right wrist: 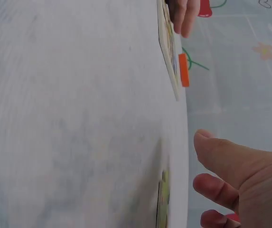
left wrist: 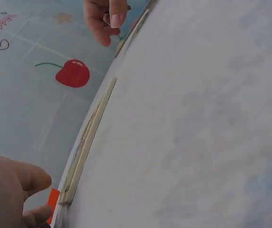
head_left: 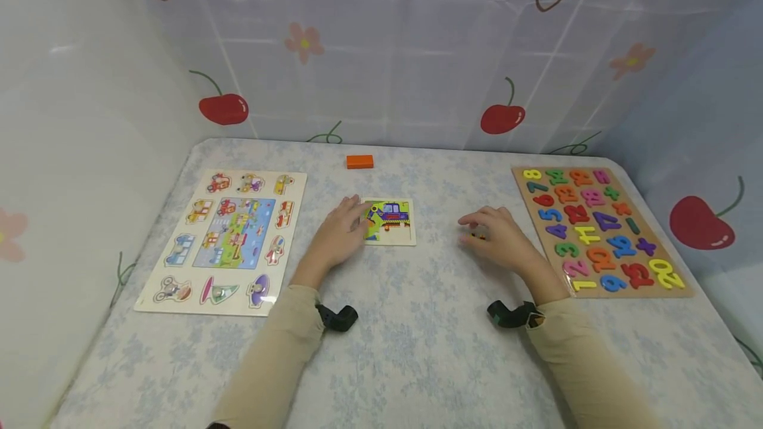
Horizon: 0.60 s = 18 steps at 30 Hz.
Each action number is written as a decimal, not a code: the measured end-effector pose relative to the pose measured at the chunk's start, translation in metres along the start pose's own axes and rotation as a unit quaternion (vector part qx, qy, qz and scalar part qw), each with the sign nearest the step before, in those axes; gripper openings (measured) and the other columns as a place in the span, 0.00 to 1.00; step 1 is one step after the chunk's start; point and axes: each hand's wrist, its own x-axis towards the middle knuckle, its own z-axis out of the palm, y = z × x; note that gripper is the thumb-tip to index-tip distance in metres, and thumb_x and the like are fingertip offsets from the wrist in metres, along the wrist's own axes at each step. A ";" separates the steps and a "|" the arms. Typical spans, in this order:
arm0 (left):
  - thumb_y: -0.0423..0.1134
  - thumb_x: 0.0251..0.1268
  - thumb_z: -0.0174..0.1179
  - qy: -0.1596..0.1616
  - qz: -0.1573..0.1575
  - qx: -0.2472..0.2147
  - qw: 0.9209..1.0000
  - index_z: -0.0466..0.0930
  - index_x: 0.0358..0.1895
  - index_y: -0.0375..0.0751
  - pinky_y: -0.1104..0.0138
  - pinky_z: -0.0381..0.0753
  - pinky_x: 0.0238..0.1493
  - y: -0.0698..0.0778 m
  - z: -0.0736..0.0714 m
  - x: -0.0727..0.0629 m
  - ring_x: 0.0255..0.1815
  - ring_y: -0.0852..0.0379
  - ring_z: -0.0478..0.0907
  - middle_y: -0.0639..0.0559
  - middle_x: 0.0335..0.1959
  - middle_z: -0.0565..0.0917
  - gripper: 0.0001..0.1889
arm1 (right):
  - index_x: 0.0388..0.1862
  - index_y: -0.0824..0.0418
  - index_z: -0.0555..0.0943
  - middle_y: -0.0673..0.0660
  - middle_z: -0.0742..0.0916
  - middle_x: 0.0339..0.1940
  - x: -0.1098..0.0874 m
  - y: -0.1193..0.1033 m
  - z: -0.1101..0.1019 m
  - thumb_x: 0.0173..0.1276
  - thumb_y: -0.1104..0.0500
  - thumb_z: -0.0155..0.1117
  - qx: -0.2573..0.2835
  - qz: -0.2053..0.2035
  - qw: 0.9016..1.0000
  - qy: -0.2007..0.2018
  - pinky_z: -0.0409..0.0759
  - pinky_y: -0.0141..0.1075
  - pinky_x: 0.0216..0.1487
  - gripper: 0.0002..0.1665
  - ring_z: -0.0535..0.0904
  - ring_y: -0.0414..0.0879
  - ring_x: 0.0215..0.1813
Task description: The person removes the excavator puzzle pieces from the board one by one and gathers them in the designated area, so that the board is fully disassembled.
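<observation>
A small wooden puzzle board [head_left: 413, 224] with a picture of a purple and yellow digger lies mid-table. My left hand [head_left: 336, 234] is at its left edge, fingertips over the picture's left side and fingers loosely bent. To the right, my right hand [head_left: 501, 237] hovers with thumb and fingers apart. Below those fingers, a small puzzle piece [head_left: 479, 236] is partly hidden in the head view; the right wrist view shows a thin green piece [right wrist: 163, 202] on the table under the hand.
An orange block [head_left: 360, 162] lies behind the small puzzle. On the left is a large vehicle puzzle board [head_left: 197, 305] with knobbed pieces. A brown board [head_left: 679, 286] of colourful numbers lies on the right. A printed curtain [head_left: 381, 71] hangs behind the table.
</observation>
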 end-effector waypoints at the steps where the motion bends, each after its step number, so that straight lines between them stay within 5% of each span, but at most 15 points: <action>1: 0.52 0.77 0.42 0.004 0.003 -0.005 1.000 0.63 0.75 0.60 0.53 0.43 0.82 -0.001 -0.001 0.002 0.84 0.52 0.43 0.52 0.82 0.54 0.26 | 0.56 0.56 0.84 0.56 0.83 0.45 0.002 -0.005 0.003 0.67 0.53 0.69 0.001 0.001 1.000 -0.001 0.69 0.44 0.46 0.19 0.68 0.52 0.49; 10: 0.50 0.75 0.53 -0.005 0.027 -0.044 0.999 0.69 0.72 0.58 0.52 0.51 0.81 -0.012 -0.008 0.025 0.83 0.55 0.48 0.57 0.78 0.62 0.24 | 0.55 0.51 0.84 0.51 0.84 0.44 0.023 -0.048 0.034 0.66 0.48 0.69 -0.010 -0.043 0.999 -0.031 0.73 0.43 0.48 0.20 0.71 0.49 0.48; 18: 0.52 0.73 0.56 0.000 0.023 -0.029 0.999 0.75 0.68 0.58 0.50 0.53 0.80 -0.014 -0.007 0.033 0.81 0.56 0.52 0.60 0.74 0.69 0.22 | 0.57 0.49 0.83 0.50 0.84 0.48 0.042 -0.080 0.058 0.67 0.44 0.68 -0.021 -0.071 0.996 -0.044 0.73 0.40 0.46 0.22 0.70 0.47 0.46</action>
